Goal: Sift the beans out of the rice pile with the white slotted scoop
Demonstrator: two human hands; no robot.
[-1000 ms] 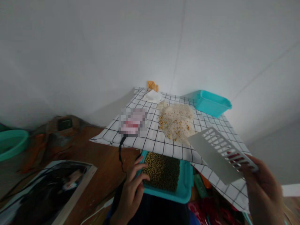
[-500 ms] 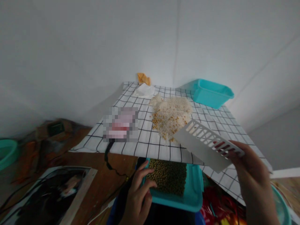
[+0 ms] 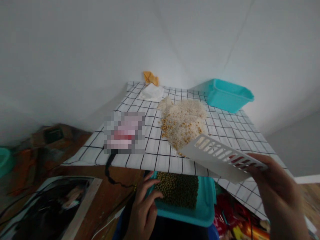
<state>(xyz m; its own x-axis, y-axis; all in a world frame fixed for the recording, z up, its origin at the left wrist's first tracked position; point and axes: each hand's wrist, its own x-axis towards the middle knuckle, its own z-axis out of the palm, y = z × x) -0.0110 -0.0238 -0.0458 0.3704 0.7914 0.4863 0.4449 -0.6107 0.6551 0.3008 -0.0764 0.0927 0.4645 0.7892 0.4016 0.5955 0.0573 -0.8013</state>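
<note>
Slotted scraper (image 3: pixel 215 165): shifted left against grain pile (image 3: pixel 185 116)
Right hand (image 3: pixel 277 186): grips scraper
Left hand (image 3: pixel 143 213): loosely spread at teal tray (image 3: pixel 207 191)
Beans (image 3: pixel 167 186): many trayed, others unsorted

Head cam, fwd + down, near chkd cloth (image 3: pixel 153 135), facing wall (image 3: pixel 160 40).

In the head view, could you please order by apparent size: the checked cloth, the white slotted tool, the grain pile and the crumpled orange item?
1. checked cloth
2. white slotted tool and grain pile: too alike to rank; the tool looks nearer the camera
3. crumpled orange item
</note>
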